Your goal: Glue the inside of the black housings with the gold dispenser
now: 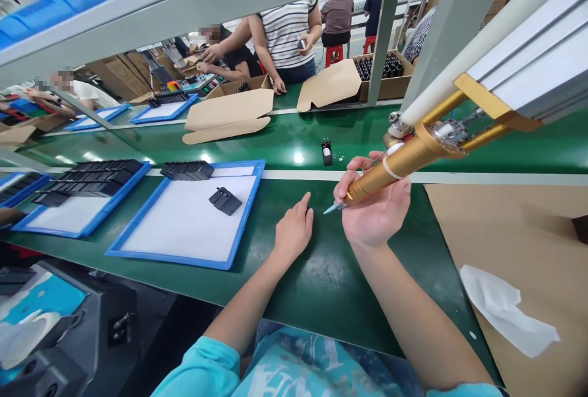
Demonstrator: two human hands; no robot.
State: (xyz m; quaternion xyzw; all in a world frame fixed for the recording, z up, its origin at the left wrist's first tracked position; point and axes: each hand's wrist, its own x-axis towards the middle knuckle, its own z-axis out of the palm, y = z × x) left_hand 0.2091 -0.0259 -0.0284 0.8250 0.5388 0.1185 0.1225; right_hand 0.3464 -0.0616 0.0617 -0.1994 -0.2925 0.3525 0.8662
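Observation:
My right hand (374,216) holds the gold barrel of a glue dispensing gun (390,167), palm turned up and fingers around its lower end. The gun's pale blue tapered nozzle (334,207) points left and down, just above the green bench. Left of the nozzle, my left hand (294,228) rests low over the bench with its index finger stretched out and nothing visible in it. Past both hands, a small black part (326,153) with a pale label stands on the green belt. A black plastic housing (225,200) lies on the blue-rimmed tray (184,259) at the left.
A row of black housings (187,170) lines the tray's back edge. Another tray (87,228) farther left bears several more. At the right lie brown cardboard (528,238) and a crumpled white sheet (505,311). A metal frame (206,2) crosses above; co-workers stand beyond the belt.

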